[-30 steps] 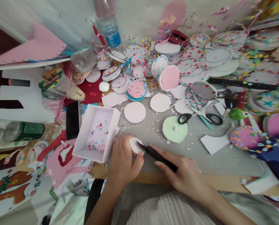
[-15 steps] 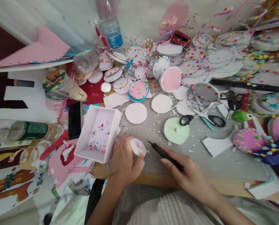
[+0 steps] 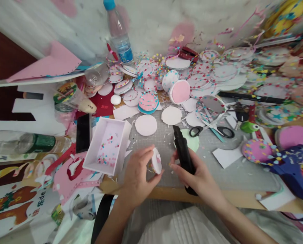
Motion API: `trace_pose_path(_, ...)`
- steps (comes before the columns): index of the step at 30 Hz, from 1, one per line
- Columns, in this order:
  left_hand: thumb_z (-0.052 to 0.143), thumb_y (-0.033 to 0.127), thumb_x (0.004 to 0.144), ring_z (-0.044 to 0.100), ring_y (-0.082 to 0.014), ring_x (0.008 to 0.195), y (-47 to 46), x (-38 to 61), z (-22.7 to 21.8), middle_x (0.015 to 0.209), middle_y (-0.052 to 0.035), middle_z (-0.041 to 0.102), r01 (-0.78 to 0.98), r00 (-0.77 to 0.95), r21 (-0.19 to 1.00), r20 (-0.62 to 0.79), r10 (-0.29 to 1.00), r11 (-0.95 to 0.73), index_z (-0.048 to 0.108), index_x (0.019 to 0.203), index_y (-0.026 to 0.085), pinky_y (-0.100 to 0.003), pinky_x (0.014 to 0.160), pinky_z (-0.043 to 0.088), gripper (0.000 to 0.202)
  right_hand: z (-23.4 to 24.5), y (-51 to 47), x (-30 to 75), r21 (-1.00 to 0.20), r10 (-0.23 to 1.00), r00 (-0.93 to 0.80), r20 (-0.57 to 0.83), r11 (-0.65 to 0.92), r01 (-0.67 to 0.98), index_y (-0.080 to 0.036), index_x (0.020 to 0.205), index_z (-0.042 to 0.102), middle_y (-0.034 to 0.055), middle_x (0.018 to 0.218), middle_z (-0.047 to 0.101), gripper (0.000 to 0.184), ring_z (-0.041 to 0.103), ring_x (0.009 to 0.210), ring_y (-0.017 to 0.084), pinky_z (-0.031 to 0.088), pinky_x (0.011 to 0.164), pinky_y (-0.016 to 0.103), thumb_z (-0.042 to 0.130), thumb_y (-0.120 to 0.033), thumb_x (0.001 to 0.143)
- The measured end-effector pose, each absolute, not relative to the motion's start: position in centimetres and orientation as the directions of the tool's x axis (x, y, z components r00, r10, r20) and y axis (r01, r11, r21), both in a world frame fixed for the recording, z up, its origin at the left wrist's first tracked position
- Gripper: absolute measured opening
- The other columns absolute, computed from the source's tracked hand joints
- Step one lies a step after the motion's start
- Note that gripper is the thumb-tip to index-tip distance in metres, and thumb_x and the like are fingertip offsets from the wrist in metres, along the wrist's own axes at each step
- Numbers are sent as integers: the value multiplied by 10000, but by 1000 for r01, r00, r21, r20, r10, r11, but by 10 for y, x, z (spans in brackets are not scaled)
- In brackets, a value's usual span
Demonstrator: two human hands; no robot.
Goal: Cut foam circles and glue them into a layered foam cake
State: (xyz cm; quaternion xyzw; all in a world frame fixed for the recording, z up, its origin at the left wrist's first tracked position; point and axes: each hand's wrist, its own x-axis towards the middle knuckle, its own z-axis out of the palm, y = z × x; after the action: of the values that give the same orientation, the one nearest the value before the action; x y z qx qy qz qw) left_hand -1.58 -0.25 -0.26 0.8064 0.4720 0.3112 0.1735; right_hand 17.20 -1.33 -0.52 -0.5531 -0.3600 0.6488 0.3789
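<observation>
The near end of the black tool [image 3: 183, 154] is buried in the right hand [image 3: 197, 176], and its far tip is too blurred to tell, perhaps a pen or a craft knife. It also covers part of a pale green disc [image 3: 194, 141]. Both forearms are cut off by the near edge of the view, and a blue glue gun [image 3: 294, 167] runs out of view at the right.

A grey cutting mat [image 3: 164, 140] lies on the wooden table [image 3: 230, 198], which stands against a pale wall and is strewn with paper circles and confetti. A white box [image 3: 108, 144] sits just left of the hands, scissors [image 3: 209, 130] lie farther right, and a water bottle [image 3: 118, 32] stands at the far side.

Half a second ago the white disc [image 3: 156, 161] lay nearly flat at the fingertips and the tool pointed left towards it. Now the left hand [image 3: 137, 174] has a narrow grip pinching the disc on edge above the mat's near side. The right hand's grip is closed round the tool, which points away.
</observation>
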Motion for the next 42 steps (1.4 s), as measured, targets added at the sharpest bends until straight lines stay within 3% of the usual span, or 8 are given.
trace_pose_path(6, 605, -25, 780, 554, -244, 1215, -12, -12, -2, 1228, -185, 614, 596, 482, 428, 487, 729, -680, 412, 1288, 117, -463, 977, 520, 562, 0, -14, 159, -937, 935, -76, -347, -349, -7, -221, 921, 531, -18, 850, 575, 296, 428, 494, 63, 382, 418, 206, 727, -388, 775)
trace_pose_path(15, 589, -20, 801, 544, -219, 1248, -26, -8, -3, 1203, -164, 646, 636, 525, 299, 508, 683, -711, 425, 1275, 131, -437, 1024, 503, 523, 3, -28, 159, -857, 886, -58, -461, -461, -232, -240, 999, 494, -25, 817, 652, 385, 449, 426, 63, 377, 381, 206, 747, -394, 753)
trace_pose_path(21, 580, 11, 828, 590, -222, 1183, -27, -3, -14, 1180, -139, 657, 698, 479, 255, 530, 700, -670, 467, 1229, 155, -451, 994, 518, 441, -5, -25, 156, -922, 923, 54, -382, -377, -85, -231, 964, 511, 10, 798, 705, 352, 478, 397, 97, 408, 374, 245, 729, -404, 747)
trace_pose_path(27, 592, 10, 803, 609, -237, 1131, -24, 0, -27, 1156, -146, 658, 737, 442, 284, 484, 755, -613, 487, 1194, 150, -473, 991, 511, 429, -18, -24, 154, -950, 953, 95, -288, -297, 99, -235, 1017, 538, 40, 870, 742, 257, 678, 643, 204, 522, 561, 311, 654, -342, 815)
trace_pose_path(31, 603, 43, 815, 603, -244, 1147, -25, -1, -30, 1175, -143, 654, 739, 408, 348, 451, 794, -577, 471, 1228, 156, -481, 1000, 505, 448, -20, -24, 155, -943, 964, 101, -244, -260, 209, -247, 1027, 531, 28, 880, 758, 246, 720, 833, 239, 536, 717, 333, 642, -299, 814)
trace_pose_path(38, 610, 108, 836, 612, -258, 1135, -24, 0, -31, 1169, -135, 658, 743, 370, 402, 419, 829, -535, 461, 1254, 176, -502, 999, 502, 449, -18, -27, 151, -858, 962, 133, -238, -273, 435, -257, 1014, 516, 24, 819, 750, 196, 722, 720, 254, 522, 662, 347, 566, -363, 856)
trace_pose_path(42, 600, 99, 836, 604, -256, 1145, -24, 1, -31, 1180, -128, 653, 739, 355, 427, 410, 840, -521, 461, 1262, 186, -502, 992, 509, 456, -18, -27, 151, -848, 961, 141, -237, -276, 453, -258, 1018, 506, 33, 837, 745, 195, 722, 744, 265, 517, 653, 349, 552, -364, 862)
